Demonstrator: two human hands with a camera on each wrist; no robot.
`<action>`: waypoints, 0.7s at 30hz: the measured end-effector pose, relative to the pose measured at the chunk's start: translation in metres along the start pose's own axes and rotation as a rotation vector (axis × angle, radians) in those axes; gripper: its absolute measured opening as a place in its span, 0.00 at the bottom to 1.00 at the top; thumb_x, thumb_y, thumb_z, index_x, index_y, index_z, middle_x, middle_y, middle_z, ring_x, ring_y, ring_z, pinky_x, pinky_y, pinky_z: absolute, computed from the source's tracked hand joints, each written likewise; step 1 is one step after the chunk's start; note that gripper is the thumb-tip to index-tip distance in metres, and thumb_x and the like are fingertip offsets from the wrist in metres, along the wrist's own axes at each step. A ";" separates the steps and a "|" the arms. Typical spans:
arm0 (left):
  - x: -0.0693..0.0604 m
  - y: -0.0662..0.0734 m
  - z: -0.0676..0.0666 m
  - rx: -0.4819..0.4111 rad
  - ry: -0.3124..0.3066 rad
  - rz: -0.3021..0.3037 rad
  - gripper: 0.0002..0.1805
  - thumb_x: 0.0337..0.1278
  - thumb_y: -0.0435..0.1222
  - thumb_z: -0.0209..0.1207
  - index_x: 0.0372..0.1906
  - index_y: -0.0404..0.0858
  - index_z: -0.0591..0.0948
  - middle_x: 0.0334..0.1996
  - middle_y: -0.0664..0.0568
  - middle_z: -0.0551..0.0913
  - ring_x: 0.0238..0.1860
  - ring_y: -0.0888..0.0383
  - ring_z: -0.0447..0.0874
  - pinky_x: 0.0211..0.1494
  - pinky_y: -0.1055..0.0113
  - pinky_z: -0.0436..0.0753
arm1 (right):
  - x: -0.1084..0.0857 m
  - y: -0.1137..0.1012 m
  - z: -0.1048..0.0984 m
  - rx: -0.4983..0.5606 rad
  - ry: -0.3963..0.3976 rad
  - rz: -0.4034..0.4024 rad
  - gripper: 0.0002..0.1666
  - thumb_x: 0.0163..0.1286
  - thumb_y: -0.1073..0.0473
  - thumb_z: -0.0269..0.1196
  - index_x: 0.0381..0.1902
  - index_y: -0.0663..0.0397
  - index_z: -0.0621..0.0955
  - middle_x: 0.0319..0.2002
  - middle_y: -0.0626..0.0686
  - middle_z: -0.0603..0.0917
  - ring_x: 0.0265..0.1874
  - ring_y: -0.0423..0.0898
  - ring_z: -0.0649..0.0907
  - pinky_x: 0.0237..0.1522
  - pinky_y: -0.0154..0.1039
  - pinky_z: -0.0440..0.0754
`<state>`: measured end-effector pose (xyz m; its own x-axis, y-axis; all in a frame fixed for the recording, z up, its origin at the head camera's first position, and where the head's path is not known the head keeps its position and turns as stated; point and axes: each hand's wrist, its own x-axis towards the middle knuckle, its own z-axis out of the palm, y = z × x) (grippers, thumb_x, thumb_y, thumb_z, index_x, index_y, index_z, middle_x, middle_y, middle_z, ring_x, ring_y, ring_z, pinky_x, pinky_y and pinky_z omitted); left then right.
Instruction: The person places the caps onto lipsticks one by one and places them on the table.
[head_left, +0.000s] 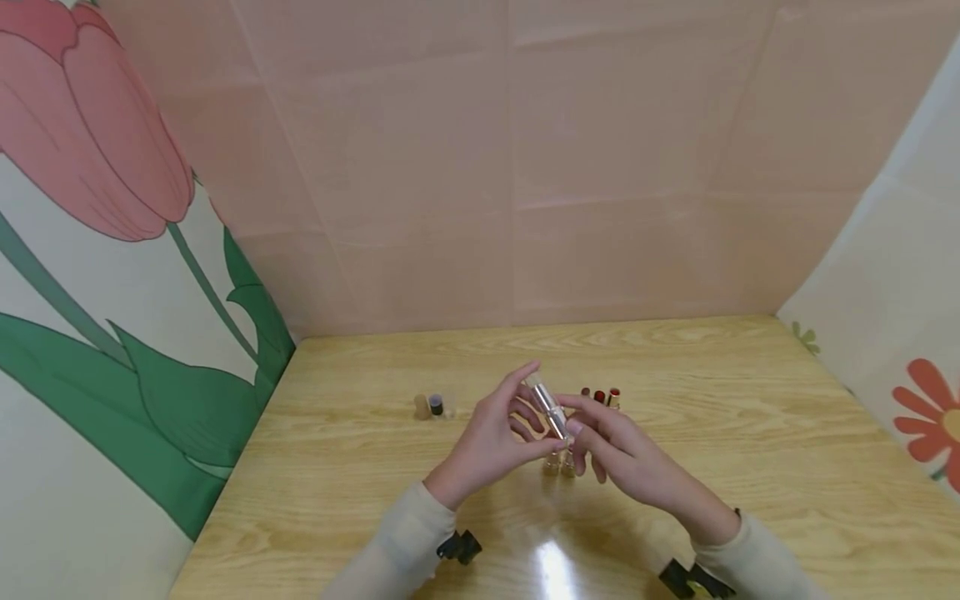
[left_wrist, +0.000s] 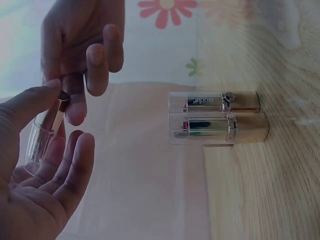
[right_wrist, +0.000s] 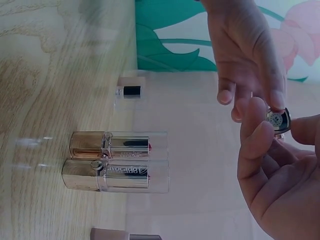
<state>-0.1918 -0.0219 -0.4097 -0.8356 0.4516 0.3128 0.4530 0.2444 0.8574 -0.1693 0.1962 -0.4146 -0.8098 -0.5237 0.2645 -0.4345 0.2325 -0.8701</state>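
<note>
Both hands hold one lipstick (head_left: 550, 406) above the table, tilted, with a clear cap and a shiny metallic body. My left hand (head_left: 487, 433) holds it lengthwise, index finger at the cap end and thumb at the base end. The right hand (head_left: 630, 454) pinches it near the base between thumb and index finger. In the right wrist view, the round base end (right_wrist: 276, 120) faces the camera, with the left thumb touching its edge. Below the hands, two capped gold lipsticks stand upright side by side, a nearer one (left_wrist: 220, 127) and another (left_wrist: 220, 102) in the left wrist view.
Left of the hands stand a tan piece (head_left: 422, 407) and a small black item (head_left: 436, 405) beside something clear. Behind the right hand are several lipsticks, including red ones (head_left: 600, 397). A pink sheet (head_left: 510, 167) covers the back wall behind the wooden table (head_left: 337, 500).
</note>
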 end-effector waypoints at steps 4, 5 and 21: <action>0.000 0.000 0.000 0.070 0.003 0.057 0.52 0.48 0.36 0.76 0.77 0.50 0.59 0.43 0.56 0.79 0.39 0.59 0.84 0.39 0.70 0.86 | 0.000 0.001 0.000 0.010 -0.002 -0.010 0.22 0.83 0.62 0.45 0.70 0.57 0.68 0.30 0.55 0.83 0.20 0.43 0.79 0.15 0.40 0.78; 0.000 -0.001 0.000 0.085 0.005 0.078 0.52 0.48 0.36 0.76 0.77 0.49 0.59 0.43 0.54 0.80 0.39 0.58 0.84 0.38 0.71 0.86 | 0.000 0.001 0.000 0.011 -0.004 -0.013 0.22 0.83 0.62 0.45 0.70 0.56 0.68 0.32 0.54 0.84 0.21 0.44 0.79 0.15 0.40 0.78; -0.003 -0.004 0.001 0.261 -0.153 0.255 0.54 0.50 0.29 0.71 0.79 0.53 0.55 0.47 0.56 0.76 0.43 0.62 0.78 0.36 0.78 0.81 | 0.001 0.007 0.000 -0.055 0.049 0.008 0.14 0.78 0.60 0.55 0.58 0.53 0.76 0.31 0.56 0.84 0.23 0.47 0.81 0.25 0.39 0.81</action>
<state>-0.1905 -0.0234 -0.4144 -0.6387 0.6442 0.4209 0.7206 0.3089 0.6207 -0.1730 0.1974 -0.4204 -0.8311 -0.4809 0.2792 -0.4479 0.2814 -0.8487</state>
